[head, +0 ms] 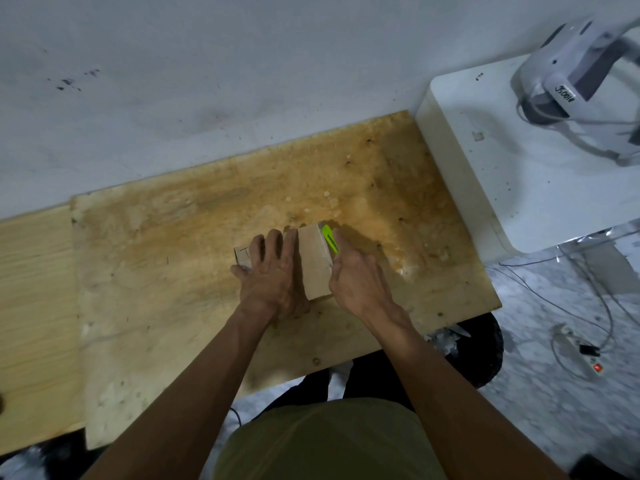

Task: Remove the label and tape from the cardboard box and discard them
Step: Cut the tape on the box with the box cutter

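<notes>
Bare arms and an olive-green top, seen from above

Both forearms were bare from elbow to wrist, with no sleeves, watch, rings or gloves on the left hand (273, 271) or the right hand (356, 278). Nearer the camera than the plywood board (173, 271), an olive-green garment (325, 441) covered the torso, plain and unmarked. Just beyond it, under the board's near edge, dark clothing (374, 379) covered the legs.

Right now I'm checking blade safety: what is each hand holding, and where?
Right hand grips the lime-green utility knife by its rear handle; left hand presses flat on the brown cardboard box.
</notes>
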The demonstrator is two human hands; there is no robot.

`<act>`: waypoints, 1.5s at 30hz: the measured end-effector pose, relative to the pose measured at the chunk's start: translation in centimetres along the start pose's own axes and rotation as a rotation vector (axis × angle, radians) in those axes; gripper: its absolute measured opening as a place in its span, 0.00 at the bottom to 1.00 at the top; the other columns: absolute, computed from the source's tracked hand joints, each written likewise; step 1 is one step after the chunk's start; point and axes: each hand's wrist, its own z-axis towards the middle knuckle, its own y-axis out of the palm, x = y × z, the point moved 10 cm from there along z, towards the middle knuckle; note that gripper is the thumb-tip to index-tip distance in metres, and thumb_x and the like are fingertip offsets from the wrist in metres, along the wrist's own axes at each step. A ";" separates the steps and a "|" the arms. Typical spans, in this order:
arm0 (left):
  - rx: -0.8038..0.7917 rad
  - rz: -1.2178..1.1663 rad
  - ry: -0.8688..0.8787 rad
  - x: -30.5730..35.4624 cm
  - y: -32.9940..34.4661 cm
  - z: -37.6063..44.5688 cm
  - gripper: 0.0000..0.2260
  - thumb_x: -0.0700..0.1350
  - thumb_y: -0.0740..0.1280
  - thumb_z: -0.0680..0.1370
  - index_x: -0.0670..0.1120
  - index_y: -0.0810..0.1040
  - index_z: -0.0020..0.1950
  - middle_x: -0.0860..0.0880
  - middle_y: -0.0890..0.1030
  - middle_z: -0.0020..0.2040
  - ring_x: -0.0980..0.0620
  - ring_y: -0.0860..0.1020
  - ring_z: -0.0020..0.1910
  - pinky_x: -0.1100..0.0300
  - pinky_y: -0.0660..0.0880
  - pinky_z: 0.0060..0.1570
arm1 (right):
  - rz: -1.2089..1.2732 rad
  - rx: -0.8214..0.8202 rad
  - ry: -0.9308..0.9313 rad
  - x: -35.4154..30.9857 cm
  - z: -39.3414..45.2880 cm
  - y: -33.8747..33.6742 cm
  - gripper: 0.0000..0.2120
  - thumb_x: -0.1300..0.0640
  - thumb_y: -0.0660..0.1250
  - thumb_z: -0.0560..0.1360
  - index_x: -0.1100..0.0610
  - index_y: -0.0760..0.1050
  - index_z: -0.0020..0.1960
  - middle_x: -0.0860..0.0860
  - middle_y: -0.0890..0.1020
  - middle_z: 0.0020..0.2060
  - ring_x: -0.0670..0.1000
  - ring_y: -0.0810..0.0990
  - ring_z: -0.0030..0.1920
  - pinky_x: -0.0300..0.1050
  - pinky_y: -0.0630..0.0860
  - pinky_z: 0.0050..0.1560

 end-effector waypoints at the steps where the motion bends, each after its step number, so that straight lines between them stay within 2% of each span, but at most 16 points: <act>1: 0.004 0.003 0.000 0.0 -0.1 0.0 0.59 0.58 0.79 0.59 0.54 0.42 0.78 0.49 0.52 0.72 0.41 0.50 0.73 0.26 0.65 0.57 | -0.013 -0.009 0.003 0.0 0.0 0.1 0.28 0.62 0.57 0.79 0.52 0.55 0.78 0.60 0.82 0.48 0.61 0.81 0.46 0.46 0.70 0.39; 5: 0.009 0.006 0.000 0.0 -0.1 -0.1 0.59 0.58 0.79 0.59 0.53 0.43 0.78 0.48 0.53 0.72 0.41 0.51 0.72 0.26 0.66 0.56 | -0.082 -0.048 0.003 -0.4 0.0 0.1 0.32 0.64 0.57 0.78 0.51 0.53 0.78 0.60 0.81 0.49 0.60 0.80 0.45 0.46 0.70 0.39; 9: 0.030 0.013 0.010 0.0 -0.1 -0.1 0.58 0.57 0.79 0.60 0.53 0.44 0.78 0.48 0.53 0.72 0.41 0.52 0.72 0.26 0.67 0.55 | -0.109 -0.059 0.004 -0.7 -0.1 0.0 0.32 0.66 0.57 0.76 0.49 0.55 0.78 0.61 0.81 0.48 0.60 0.77 0.40 0.46 0.70 0.38; 14: 0.037 0.022 0.007 -0.2 0.1 0.0 0.57 0.56 0.79 0.60 0.54 0.43 0.77 0.48 0.53 0.72 0.40 0.52 0.72 0.27 0.67 0.55 | -0.132 -0.070 0.006 -0.5 -0.5 0.4 0.31 0.64 0.60 0.76 0.51 0.56 0.77 0.63 0.80 0.51 0.64 0.81 0.50 0.45 0.70 0.40; 21: 0.036 0.016 0.007 -0.2 0.1 0.0 0.56 0.50 0.79 0.63 0.55 0.43 0.77 0.48 0.53 0.72 0.41 0.52 0.72 0.27 0.67 0.55 | -0.122 -0.072 0.005 -0.4 -1.1 0.4 0.31 0.63 0.61 0.76 0.53 0.56 0.77 0.64 0.81 0.51 0.64 0.81 0.50 0.46 0.71 0.39; 29: 0.019 -0.006 0.016 -0.1 0.1 0.0 0.61 0.56 0.81 0.56 0.55 0.43 0.77 0.49 0.53 0.71 0.41 0.52 0.71 0.28 0.67 0.55 | -0.146 -0.059 0.014 0.2 -1.9 0.7 0.31 0.63 0.60 0.75 0.53 0.57 0.76 0.63 0.81 0.50 0.64 0.81 0.50 0.46 0.70 0.41; 40: 0.016 -0.024 0.014 0.0 0.0 -0.1 0.61 0.55 0.81 0.55 0.54 0.44 0.77 0.49 0.54 0.71 0.41 0.52 0.71 0.27 0.67 0.55 | -0.131 -0.052 0.007 0.4 -3.6 0.6 0.31 0.63 0.59 0.76 0.51 0.56 0.77 0.61 0.81 0.47 0.63 0.81 0.49 0.46 0.71 0.40; 45: 0.021 -0.020 0.007 0.0 -0.1 -0.2 0.61 0.55 0.82 0.54 0.55 0.44 0.76 0.50 0.54 0.70 0.42 0.53 0.71 0.29 0.67 0.54 | -0.119 -0.054 0.006 0.6 -4.5 0.6 0.32 0.63 0.58 0.76 0.50 0.55 0.77 0.60 0.81 0.45 0.62 0.80 0.45 0.47 0.71 0.39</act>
